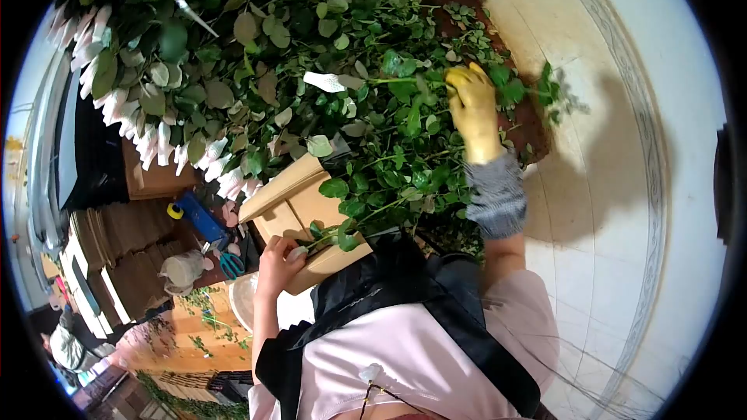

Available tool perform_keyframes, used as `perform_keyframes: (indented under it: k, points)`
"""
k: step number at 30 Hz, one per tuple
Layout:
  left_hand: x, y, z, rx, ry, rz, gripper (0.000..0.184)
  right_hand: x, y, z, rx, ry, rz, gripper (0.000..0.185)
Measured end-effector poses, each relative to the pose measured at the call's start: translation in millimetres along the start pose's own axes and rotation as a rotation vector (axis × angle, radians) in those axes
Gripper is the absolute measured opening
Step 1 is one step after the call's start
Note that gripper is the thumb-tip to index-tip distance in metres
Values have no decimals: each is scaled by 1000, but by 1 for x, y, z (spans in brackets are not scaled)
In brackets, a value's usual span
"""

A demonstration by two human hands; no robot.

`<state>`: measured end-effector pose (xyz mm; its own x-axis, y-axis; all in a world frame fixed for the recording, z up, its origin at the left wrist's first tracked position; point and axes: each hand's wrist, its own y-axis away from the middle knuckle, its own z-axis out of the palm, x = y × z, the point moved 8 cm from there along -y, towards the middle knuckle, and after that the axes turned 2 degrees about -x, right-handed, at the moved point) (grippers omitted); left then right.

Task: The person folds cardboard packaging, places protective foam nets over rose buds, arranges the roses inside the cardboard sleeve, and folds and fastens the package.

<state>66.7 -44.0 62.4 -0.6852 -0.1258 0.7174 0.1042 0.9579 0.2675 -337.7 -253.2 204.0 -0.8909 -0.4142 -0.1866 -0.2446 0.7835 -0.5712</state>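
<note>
My bare left hand (pixel 281 266) is at the edge of a folded cardboard piece (pixel 299 206). Its fingers are closed around the pale head of a rose (pixel 296 253), whose leafy stem slants up to the right over the cardboard. My right hand (pixel 472 101) wears a yellow glove and is closed around the leafy stem of another rose (pixel 389 80). A white mesh sleeve (pixel 323 82) covers that rose's head on the left, and its leaves stick out past the glove on the right. Both hands are beside a big heap of roses (pixel 257 39).
White-wrapped rose heads (pixel 140 128) line the heap's left side. Stacked cardboard (pixel 132 237), blue-handled scissors (pixel 232 265), a blue tool (pixel 201 220) and a white tub (pixel 183 268) stand at the left. A tiled wall (pixel 576 210) rises at right. Another person (pixel 68 348) is far left.
</note>
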Motion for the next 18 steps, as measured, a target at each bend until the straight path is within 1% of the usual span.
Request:
perform_keyframes:
  k: [1, 3, 4, 5, 6, 7, 8, 9, 10, 11, 12, 13, 14, 15, 16, 17, 18]
  points:
    - [0, 0, 1, -10, -51, 2, 26, -15, 0, -13, -32, -56, -95, 38]
    - [-1, 4, 6, -23, -98, -11, 29, -45, 11, -19, -147, -270, -161, 41]
    - [0, 6, 4, 26, -76, 3, 28, -57, 20, -9, -294, -347, -112, 43]
    - [3, 6, 2, 74, -56, 23, 27, -86, 28, -7, -289, -420, -186, 41]
    - [0, 6, 1, 72, -15, -21, 27, -96, 49, 12, -411, -454, -184, 36]
    - [-5, 6, 2, 70, -16, -20, 27, -108, 69, 27, -432, -475, -132, 33]
    - [-13, 5, 5, 86, 54, -4, 25, -106, 103, 70, -663, -511, -16, 32]
    - [-19, 9, 5, 104, 124, 2, 24, -111, 124, 85, -552, -571, -63, 17]
    - [-15, 9, 3, 101, 180, 42, 24, -120, 142, 99, -704, -425, -78, 15]
    - [-12, 10, 3, 64, 160, 17, 21, -126, 158, 113, -845, -273, -96, 12]
    - [-8, 10, 3, -1, 127, -49, 19, -135, 159, 111, -823, -248, -150, 8]
    - [-5, 10, 4, -69, 97, -109, 18, -138, 158, 103, -774, -269, -155, 10]
    - [0, 10, 0, -73, 95, -107, 18, -139, 155, 99, -748, -208, -187, 10]
    - [23, 10, -7, 2, -170, 135, 19, -144, 146, 93, -721, -143, -216, 10]
    - [46, 13, -8, 82, -434, 383, 20, -145, 144, 96, -708, -180, -235, 9]
    - [45, 13, -4, 110, -531, 377, 26, -141, 156, 107, -671, -259, -224, 7]
    - [59, 11, -11, 146, -576, 393, 30, -137, 168, 118, -634, -339, -216, 6]
